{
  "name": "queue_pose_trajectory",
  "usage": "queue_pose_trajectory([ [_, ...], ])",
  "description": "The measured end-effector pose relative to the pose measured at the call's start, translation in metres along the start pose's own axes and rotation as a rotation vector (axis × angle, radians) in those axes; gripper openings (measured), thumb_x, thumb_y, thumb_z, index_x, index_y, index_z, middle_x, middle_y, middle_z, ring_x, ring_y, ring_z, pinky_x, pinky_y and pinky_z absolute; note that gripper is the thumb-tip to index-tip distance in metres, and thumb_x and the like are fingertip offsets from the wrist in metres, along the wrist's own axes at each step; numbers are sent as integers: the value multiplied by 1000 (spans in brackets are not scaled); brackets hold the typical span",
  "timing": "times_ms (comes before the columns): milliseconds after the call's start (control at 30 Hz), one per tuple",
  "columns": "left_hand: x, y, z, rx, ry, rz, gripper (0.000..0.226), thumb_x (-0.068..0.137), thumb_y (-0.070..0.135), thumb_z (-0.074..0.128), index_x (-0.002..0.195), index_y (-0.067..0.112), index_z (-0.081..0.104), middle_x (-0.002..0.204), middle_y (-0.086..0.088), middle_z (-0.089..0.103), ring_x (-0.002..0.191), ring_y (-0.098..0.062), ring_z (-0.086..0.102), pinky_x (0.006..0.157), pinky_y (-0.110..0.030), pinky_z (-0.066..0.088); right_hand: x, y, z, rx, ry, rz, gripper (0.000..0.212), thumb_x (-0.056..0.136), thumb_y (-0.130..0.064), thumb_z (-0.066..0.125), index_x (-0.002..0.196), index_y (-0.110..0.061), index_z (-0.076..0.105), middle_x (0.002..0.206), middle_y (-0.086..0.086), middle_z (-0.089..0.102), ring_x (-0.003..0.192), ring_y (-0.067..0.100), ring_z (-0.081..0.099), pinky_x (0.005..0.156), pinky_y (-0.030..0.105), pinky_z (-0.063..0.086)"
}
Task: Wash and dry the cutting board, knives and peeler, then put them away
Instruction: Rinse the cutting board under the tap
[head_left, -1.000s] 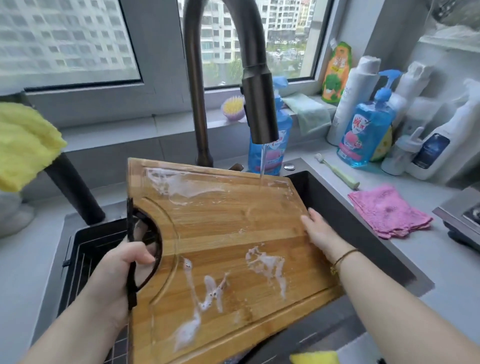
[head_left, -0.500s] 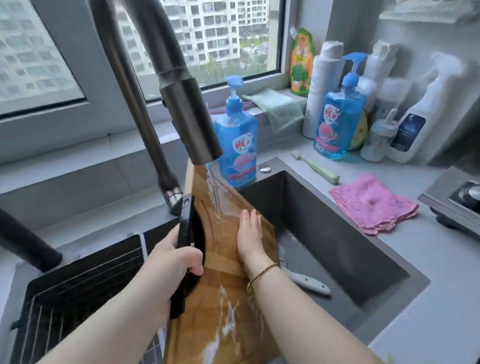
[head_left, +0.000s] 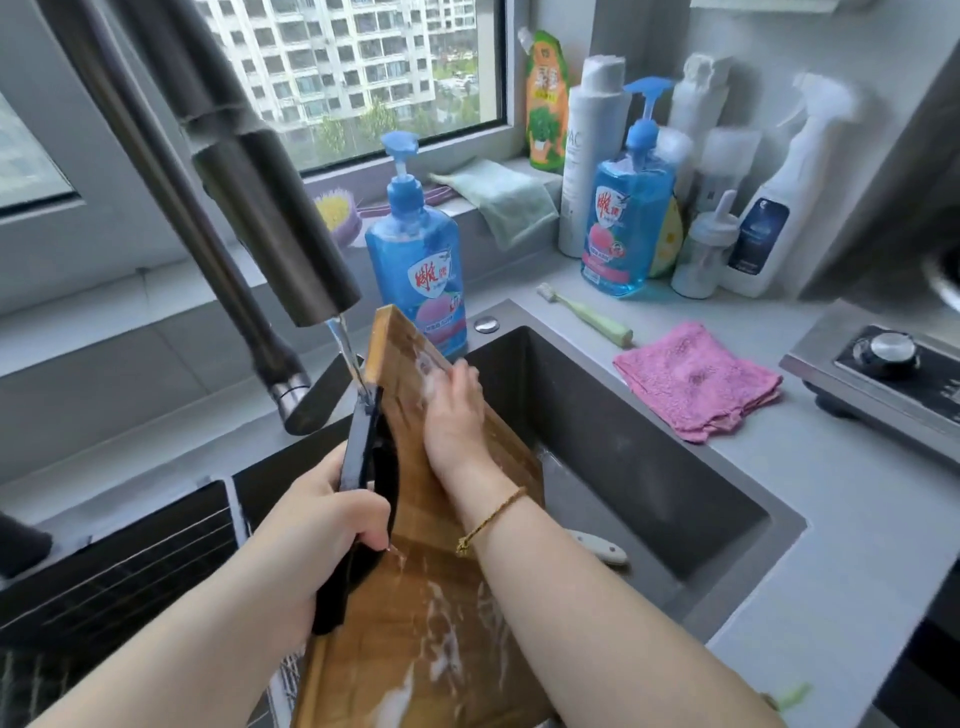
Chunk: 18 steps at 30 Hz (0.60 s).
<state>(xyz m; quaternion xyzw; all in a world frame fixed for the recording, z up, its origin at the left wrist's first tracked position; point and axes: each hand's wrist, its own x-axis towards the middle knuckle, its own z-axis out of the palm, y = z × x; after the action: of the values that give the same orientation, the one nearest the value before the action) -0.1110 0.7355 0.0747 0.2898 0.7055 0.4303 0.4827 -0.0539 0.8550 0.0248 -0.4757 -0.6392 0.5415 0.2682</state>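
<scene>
Head view, looking down at a kitchen sink (head_left: 649, 467) set in a grey desk (head_left: 857, 545). Both of your hands are on one wooden cutting board (head_left: 410, 623), which stands tilted on edge in the centre of the frame, its far end raised toward the faucet (head_left: 270, 223) and its near end running off the bottom edge.

Your left hand (head_left: 322, 525), centre left, has its fingers curled tightly round the board's black handle (head_left: 363, 452). Your right hand (head_left: 454, 415), just above centre, lies flat against the board's upper face with fingers straight and gripping nothing; the fingertips are blurred. A thin gold bracelet sits on that wrist.

A single stream of water falls from the faucet onto the top of the black handle. White suds streak the lower face of the board.

One white handle (head_left: 597, 548) lies in the sink basin, right of your forearm; the rest of that tool is hidden.

On the desk behind: two blue pump bottles, one (head_left: 415, 260) beside the board's top end, one (head_left: 628, 218) at upper right. One pink cloth (head_left: 696, 382) and one green toothbrush (head_left: 587, 314) lie right of the sink.
</scene>
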Motion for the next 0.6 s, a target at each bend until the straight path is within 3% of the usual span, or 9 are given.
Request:
queue_pose_trajectory([
  [67,-6,-1,-4,4,-8,18,62,62,-23,47,97,28,53,77,-10,51,69,-19,48,57,-25,34,-9,-20,5,32,-60,-144,53,101,-32,18,147,-11,4,156,3,-5,143,15,-8,115,30,-6],
  [133,-10,4,-5,-63,14,26,59,50,-12,49,94,26,61,81,-14,52,69,-25,49,55,-25,37,-7,-21,6,16,-65,-175,53,100,-34,19,147,-14,3,156,3,-6,143,13,-9,115,29,-7],
  [200,-19,11,-7,-152,36,7,57,39,-6,43,85,21,64,81,-15,53,62,-25,50,48,-26,41,-4,-7,4,11,-41,-88,52,101,-34,18,147,-15,5,156,3,-4,143,14,-6,114,28,-5],
  [300,-31,7,-16,-183,-12,4,50,38,-6,41,81,12,59,78,-13,49,46,-21,47,37,-23,40,-19,7,9,28,-47,78,51,101,-33,17,147,-16,2,156,4,-6,143,15,-7,114,28,-5],
  [400,-39,1,-24,-143,-16,24,46,37,-5,42,71,20,61,83,-9,49,55,-19,42,45,-24,33,-40,-3,24,37,-66,-98,52,101,-33,16,147,-20,-2,155,-2,-13,142,11,-14,113,28,-9],
  [500,-44,-2,-30,-113,5,28,59,37,-5,43,77,31,66,82,-12,60,61,-23,50,50,-22,35,-63,-9,36,30,-78,-289,51,101,-32,19,147,-23,0,154,-9,-10,137,-2,-15,112,22,-12],
  [600,-53,-8,-34,-108,19,15,65,36,-6,42,83,32,65,86,-18,60,67,-28,54,55,-25,39,-59,6,38,61,-15,-152,51,100,-34,20,147,-20,5,156,-5,-5,139,2,-10,113,24,-7],
])
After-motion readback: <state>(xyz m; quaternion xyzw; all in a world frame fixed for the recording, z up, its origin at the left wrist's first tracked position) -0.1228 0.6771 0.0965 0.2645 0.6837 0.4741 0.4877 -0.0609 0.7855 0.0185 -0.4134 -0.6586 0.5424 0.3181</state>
